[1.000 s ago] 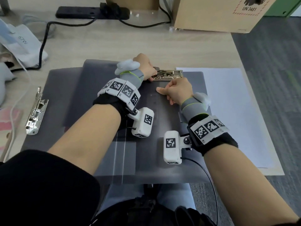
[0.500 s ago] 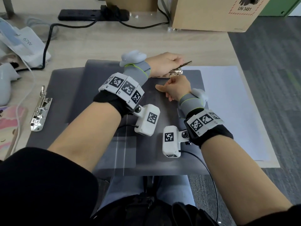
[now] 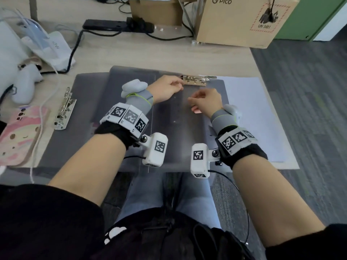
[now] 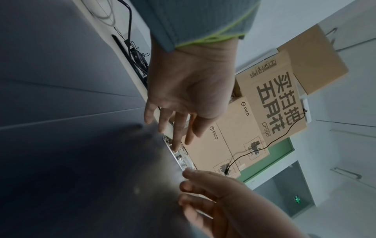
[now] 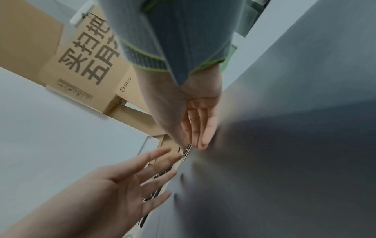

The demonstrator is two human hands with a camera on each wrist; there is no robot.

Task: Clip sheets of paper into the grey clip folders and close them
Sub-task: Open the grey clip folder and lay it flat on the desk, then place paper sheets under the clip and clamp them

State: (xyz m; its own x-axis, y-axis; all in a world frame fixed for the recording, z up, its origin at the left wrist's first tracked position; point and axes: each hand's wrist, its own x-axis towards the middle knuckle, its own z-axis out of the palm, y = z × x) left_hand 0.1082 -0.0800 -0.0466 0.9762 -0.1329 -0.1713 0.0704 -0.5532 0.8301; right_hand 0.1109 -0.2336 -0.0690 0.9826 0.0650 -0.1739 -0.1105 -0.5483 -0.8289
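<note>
Two hands are seen above a grey clip folder (image 3: 169,117) at frame centre: left hand (image 3: 165,89) fingertips extended to the metal clip (image 3: 195,80), right hand (image 3: 206,102) loosely open, nothing held

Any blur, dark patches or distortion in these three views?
Head view: fairly sharp, wide-angle bending at the edges, clip readable. Left wrist view: grey folder dark and smeared, right hand soft. Right wrist view: motion-blurred folder, left hand soft.
</note>
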